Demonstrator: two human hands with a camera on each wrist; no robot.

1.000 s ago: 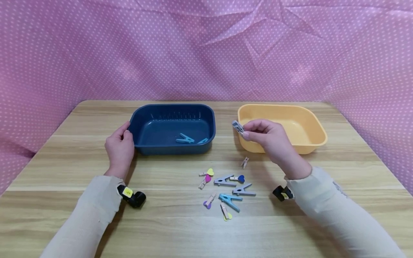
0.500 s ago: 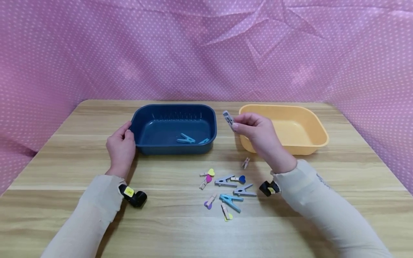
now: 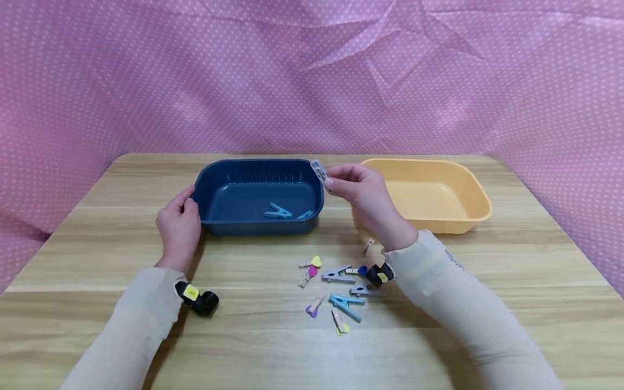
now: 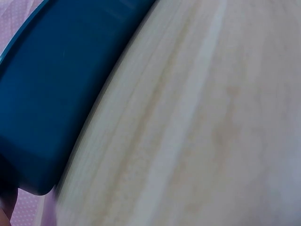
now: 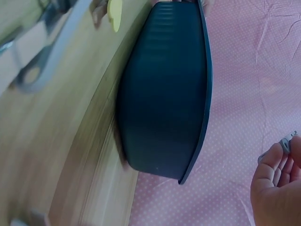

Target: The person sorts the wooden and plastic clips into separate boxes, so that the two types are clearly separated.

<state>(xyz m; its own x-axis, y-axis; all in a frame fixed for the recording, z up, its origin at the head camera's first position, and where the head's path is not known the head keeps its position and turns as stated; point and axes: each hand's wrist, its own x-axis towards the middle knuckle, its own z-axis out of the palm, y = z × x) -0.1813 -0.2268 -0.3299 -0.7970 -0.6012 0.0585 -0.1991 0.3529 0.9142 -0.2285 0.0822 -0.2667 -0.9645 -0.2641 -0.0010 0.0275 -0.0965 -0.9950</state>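
Observation:
My right hand (image 3: pixel 365 197) pinches a grey clothespin (image 3: pixel 319 171) between thumb and fingers, above the right rim of the dark blue basin (image 3: pixel 258 227). The right wrist view also has this clothespin (image 5: pixel 285 144) at the fingertips, higher than the basin's side (image 5: pixel 160 89). At the basin's left end, my left hand (image 3: pixel 177 233) grips the rim with thumb and curled fingers; part of the grip is hidden. Inside the basin lie a light blue clothespin (image 3: pixel 278 211) and a second one (image 3: pixel 305 215), partly covered by the front wall.
A yellow basin (image 3: pixel 439 225) stands to the right, partly behind my right hand. Nearer me lie grey clothespins (image 3: pixel 338 275), a light blue clothespin (image 3: pixel 346 306) and several small wooden pegs, some with coloured hearts, like the pink one (image 3: pixel 312 271). Pink dotted cloth (image 3: pixel 312 81) hangs behind the table.
My right hand has carried the grey clothespin leftward and slightly up, from beside the yellow basin to the blue basin's right rim. My left hand has stayed on the basin.

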